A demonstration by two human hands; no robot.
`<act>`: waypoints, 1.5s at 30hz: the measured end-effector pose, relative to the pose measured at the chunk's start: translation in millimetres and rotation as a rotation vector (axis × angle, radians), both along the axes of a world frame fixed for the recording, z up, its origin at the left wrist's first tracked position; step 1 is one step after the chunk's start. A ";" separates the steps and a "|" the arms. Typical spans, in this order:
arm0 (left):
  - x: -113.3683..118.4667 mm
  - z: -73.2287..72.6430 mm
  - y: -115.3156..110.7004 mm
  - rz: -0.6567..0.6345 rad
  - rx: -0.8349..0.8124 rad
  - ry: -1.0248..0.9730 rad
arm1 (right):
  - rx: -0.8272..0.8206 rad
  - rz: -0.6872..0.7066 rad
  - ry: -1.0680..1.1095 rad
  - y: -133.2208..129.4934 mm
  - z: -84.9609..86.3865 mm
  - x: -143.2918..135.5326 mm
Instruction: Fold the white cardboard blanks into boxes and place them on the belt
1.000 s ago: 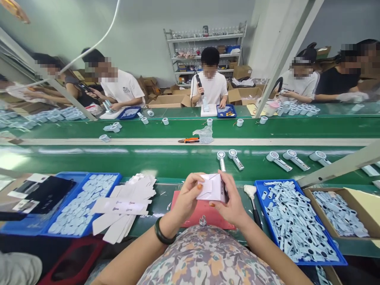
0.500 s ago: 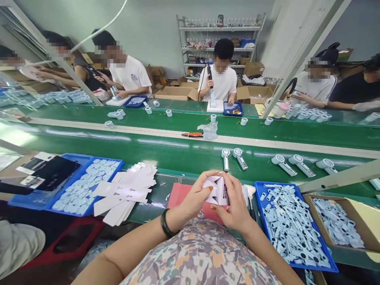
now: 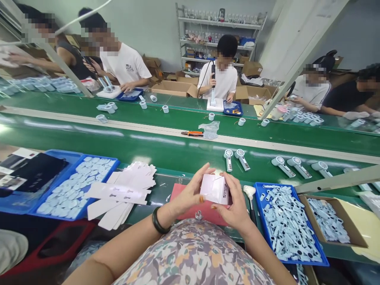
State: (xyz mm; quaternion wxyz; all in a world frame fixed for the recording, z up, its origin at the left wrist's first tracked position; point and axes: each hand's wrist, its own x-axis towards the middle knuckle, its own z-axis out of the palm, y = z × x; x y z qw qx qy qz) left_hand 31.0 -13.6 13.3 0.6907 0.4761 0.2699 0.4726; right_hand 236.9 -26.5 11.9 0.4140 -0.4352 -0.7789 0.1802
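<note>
A small white carton with dark print on its right side is between my two hands, its near end covered by closed flaps. My right hand grips it, fingers along the right edge and thumb at the lower front corner. Beside the carton's left side is my left hand, fingers apart and stretched past the far edge, thumb tip close to the lower left corner. Whether that thumb touches the carton is hard to tell. Below lies a red mat.
Flat white cartons are piled left, next to a blue tray of pale discs. A white-headed mallet, a blue tray of pale blue parts and an open cardboard box stand right. Handheld fans lie on the green belt; co-workers sit opposite.
The carton's near-end flaps, partly open before under my left thumb, are now closed. My left hand has spread and drawn back to the left; my right hand keeps its grip.
</note>
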 end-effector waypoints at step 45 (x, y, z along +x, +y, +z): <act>-323.8 -133.5 -52.8 0.029 0.117 1.796 | -1.025 -0.466 0.309 101.8 -149.3 -171.7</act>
